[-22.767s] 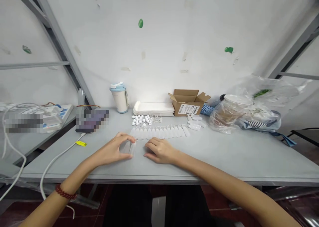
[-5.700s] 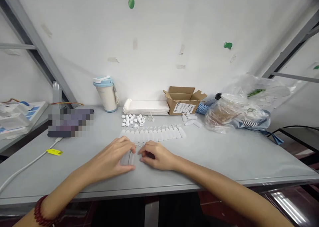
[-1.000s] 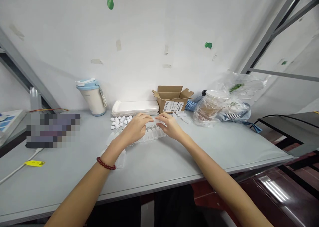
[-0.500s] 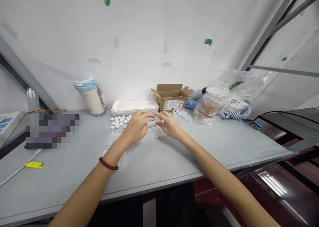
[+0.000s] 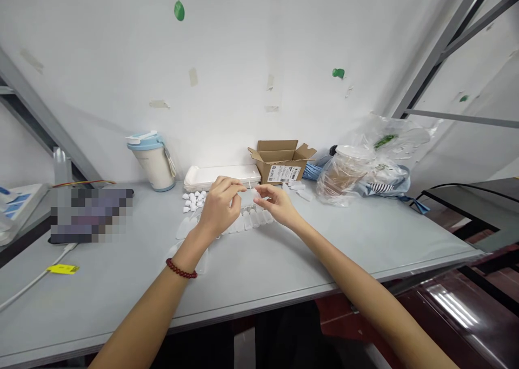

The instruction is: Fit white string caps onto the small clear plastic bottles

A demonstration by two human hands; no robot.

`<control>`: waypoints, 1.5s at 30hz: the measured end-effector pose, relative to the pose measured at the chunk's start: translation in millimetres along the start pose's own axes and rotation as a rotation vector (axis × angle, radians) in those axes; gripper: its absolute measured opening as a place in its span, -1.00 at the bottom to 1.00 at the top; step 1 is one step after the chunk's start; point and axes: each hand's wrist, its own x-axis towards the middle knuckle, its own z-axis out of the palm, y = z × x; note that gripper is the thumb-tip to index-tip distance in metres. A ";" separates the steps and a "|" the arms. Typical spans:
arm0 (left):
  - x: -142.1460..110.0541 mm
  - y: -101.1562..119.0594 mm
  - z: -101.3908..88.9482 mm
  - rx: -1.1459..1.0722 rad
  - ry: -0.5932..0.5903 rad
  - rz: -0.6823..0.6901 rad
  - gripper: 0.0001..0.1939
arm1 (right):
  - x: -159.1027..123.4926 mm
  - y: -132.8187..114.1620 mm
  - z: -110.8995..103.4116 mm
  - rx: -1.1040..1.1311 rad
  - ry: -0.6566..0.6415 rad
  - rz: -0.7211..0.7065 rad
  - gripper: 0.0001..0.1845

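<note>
Right hand (image 5: 279,204): fingers pinching translucent plastic piece (image 5: 255,193), 12 o'clock, above tabletop (image 5: 259,266). Left hand (image 5: 221,207): fingers bent, cannot tell grip. I judge piece light, semi-stiff, slippery; pinch sides.

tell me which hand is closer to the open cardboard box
Right. The right hand is just in front of the cardboard box; the left hand is farther away, in front and off to the box's left.

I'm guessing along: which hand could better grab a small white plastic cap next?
Probably the left hand: it is beside the small white plastic caps. The right hand is farther off, and its fingers seem to pinch a small clear plastic piece.
</note>
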 end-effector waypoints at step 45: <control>-40.8 3.9 -46.0 -0.014 -0.461 -0.090 -0.61 | -25.9 -22.5 32.8 0.299 -0.443 0.296 -0.71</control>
